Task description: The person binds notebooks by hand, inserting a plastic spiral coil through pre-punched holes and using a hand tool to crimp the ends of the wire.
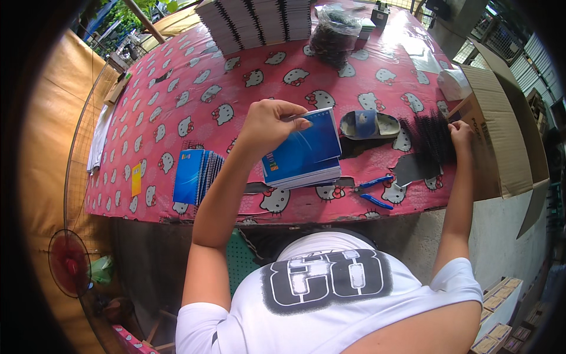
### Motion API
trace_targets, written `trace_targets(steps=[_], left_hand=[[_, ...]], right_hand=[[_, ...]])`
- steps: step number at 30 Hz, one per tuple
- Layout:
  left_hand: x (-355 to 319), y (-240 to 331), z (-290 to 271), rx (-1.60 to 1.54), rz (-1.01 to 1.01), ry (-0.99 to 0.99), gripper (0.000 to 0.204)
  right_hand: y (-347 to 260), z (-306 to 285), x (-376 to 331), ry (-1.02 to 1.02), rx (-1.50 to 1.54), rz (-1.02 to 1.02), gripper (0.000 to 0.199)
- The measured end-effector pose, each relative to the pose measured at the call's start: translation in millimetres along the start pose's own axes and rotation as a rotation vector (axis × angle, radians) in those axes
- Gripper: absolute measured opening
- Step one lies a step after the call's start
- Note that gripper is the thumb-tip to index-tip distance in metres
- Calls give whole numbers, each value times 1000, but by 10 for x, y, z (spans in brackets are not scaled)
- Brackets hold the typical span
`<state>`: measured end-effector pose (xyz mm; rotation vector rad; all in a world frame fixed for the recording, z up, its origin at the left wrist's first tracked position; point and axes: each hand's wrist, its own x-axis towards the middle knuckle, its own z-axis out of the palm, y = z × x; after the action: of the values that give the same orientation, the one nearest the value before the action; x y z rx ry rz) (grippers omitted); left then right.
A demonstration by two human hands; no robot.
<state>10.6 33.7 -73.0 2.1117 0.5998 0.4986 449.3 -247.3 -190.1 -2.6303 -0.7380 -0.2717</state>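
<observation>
Left hand: the left hand is pressing down on the top edge of a blue notebook stack at the centre of the frame, fingers curled over the upper rim and closed on it.
Right hand: the right hand is reaching into a heap of black spiral coils at the right of the frame; its fingers are bent in among them, but I cannot tell whether they are gripping one.
Notebook stack: it is lying on the table, which is covered with a pink cat-print cloth, just left of a grey and blue sandal.
Handling, stack: it is probably light but loose, the sheets likely sliding apart, so holding it along one edge with flat pressure looks safest.
Handling, coils: they are looking thin, springy and prone to tangling; taking one by its end seems best.
Nearby: blue-handled pliers are lying at the table's front edge, and more blue notebooks are fanning out at the left.
</observation>
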Motion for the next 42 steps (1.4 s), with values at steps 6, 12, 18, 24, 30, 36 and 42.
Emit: trace_targets(steps=[6,12,18,24,30,36,42], left_hand=[[-500,327,96,593,342,380,28],[-604,337,382,557,322,573,27],[-651,354,253,368,318,440,29],[-585,295,256,347,336,415,29],[-513,295,293,378,388,463,31],[-547,247,314,375,313,456,26],[-547,226,341,277,327,473,22]], right_hand=[[-1650,-550,-1290,-860,1116,-153,51],[-2508,-751,-1855,-1248,1222,-441,93],[-2495,-987,-1571,-721,1092,-569,56],[-2588,-978,-1410,-333,946,-787,24],[-2647,-917,-1346,-330,924,-787,21],[-2712,-939,-1313,-279,880,-814,19],[-2748,-986,-1240,-503,882,-869,16]])
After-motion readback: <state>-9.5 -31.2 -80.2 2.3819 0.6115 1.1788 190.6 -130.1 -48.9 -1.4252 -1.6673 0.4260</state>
